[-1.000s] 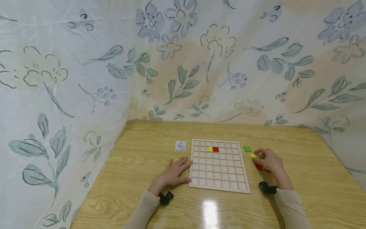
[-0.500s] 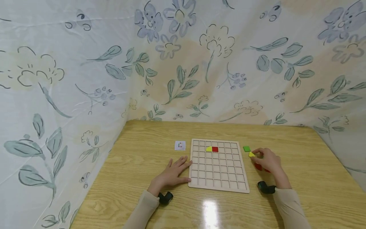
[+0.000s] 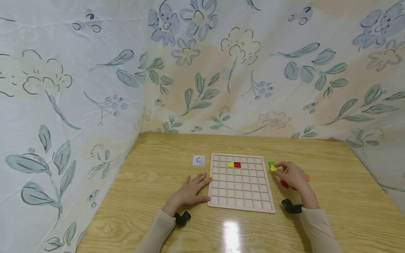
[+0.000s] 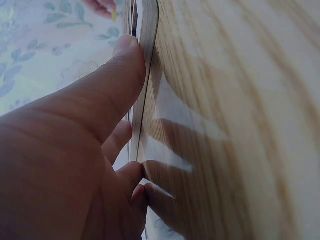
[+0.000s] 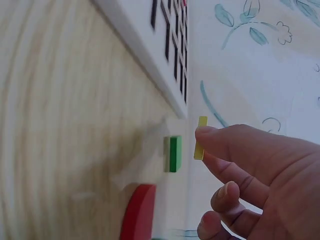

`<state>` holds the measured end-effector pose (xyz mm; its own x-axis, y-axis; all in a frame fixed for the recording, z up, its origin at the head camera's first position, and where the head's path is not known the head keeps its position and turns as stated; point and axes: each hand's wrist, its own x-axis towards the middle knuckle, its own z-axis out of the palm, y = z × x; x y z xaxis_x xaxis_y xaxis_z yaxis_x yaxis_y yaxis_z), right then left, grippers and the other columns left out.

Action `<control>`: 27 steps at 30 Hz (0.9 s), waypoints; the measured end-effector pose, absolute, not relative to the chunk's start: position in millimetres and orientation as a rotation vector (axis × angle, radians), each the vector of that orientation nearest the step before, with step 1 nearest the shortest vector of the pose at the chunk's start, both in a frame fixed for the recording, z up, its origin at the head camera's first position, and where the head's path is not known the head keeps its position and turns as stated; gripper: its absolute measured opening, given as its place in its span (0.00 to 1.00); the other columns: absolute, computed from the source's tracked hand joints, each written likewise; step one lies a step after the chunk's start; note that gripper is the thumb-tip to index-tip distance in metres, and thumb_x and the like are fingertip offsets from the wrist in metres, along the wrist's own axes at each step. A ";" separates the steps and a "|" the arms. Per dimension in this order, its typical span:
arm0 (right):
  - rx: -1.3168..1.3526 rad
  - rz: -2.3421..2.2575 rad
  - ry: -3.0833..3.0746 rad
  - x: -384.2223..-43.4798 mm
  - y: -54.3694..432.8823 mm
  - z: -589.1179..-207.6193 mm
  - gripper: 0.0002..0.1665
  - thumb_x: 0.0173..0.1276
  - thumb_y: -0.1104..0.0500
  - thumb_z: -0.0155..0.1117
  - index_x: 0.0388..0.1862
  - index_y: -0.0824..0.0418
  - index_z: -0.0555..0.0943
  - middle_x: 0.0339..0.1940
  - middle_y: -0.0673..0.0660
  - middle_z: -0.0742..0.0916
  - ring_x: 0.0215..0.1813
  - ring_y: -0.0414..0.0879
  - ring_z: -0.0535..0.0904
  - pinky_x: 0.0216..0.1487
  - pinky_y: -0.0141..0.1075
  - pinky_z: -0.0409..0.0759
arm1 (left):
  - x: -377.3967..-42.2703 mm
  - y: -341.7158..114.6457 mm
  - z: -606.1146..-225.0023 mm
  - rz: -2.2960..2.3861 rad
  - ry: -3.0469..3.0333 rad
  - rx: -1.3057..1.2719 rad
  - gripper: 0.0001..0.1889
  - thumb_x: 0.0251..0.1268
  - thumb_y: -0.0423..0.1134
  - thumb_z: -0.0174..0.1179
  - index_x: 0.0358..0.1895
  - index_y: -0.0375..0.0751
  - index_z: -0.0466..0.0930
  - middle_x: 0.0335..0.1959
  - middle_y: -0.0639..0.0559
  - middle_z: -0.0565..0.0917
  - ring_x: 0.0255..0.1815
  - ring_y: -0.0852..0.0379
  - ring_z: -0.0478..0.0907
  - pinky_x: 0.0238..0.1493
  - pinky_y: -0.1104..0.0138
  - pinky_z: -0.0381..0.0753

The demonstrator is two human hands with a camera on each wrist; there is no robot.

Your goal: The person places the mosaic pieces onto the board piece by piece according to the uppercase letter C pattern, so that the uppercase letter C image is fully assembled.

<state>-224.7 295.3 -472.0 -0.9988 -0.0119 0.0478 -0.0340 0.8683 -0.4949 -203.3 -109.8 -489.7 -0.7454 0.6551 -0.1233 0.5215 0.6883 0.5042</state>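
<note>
My left hand (image 3: pixel 189 192) lies spread beside the wooden grid board (image 3: pixel 239 185), its fingertips and thumb at the board's left edge. In the left wrist view the thumb (image 4: pixel 117 75) reaches the board's rim. Between thumb and forefinger my right hand (image 3: pixel 293 175) pinches a yellow triangular tile (image 3: pixel 273 168), raised over the table just right of the board. The right wrist view shows that tile (image 5: pixel 200 150) edge-on. A green tile (image 3: pixel 270 163) lies right behind it, partly covered. On the board, a yellow tile with a slanted side (image 3: pixel 231 164) adjoins a red square tile (image 3: pixel 237 164).
Red pieces (image 3: pixel 284 184) lie under the right hand, partly hidden by it. An orange piece (image 3: pixel 307 177) shows beyond the hand. A small printed card (image 3: pixel 198 160) with a coloured pattern lies left of the board. Floral cloth (image 3: pixel 202 105) hangs behind the table.
My right hand has moved left toward the board with the yellow tile, now overlapping the green tile in the head view. The orange piece has come into sight. My left hand has stayed put.
</note>
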 end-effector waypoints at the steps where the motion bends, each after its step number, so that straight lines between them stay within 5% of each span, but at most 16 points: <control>1: 0.043 0.797 -2.988 -225.2 293.9 -471.1 0.23 0.59 0.51 0.67 0.47 0.64 0.80 0.33 0.60 0.78 0.29 0.47 0.68 0.25 0.34 0.61 | -203.3 -110.1 -489.3 0.646 2.607 0.933 0.38 0.64 0.57 0.52 0.73 0.49 0.51 0.75 0.45 0.47 0.75 0.46 0.41 0.69 0.41 0.36; 27: 0.188 0.876 -2.969 -252.5 241.1 -470.2 0.16 0.59 0.55 0.67 0.43 0.62 0.83 0.29 0.55 0.77 0.29 0.46 0.67 0.28 0.35 0.58 | -203.0 -110.5 -491.1 0.635 2.612 0.942 0.38 0.64 0.58 0.52 0.73 0.50 0.51 0.75 0.44 0.47 0.75 0.45 0.41 0.69 0.41 0.36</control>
<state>-252.5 241.1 -470.2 -0.9918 -0.1049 0.0728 -0.1276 0.8331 -0.5383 -203.0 -110.5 -491.1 -0.7434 0.6579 -0.1203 0.5292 0.6886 0.4958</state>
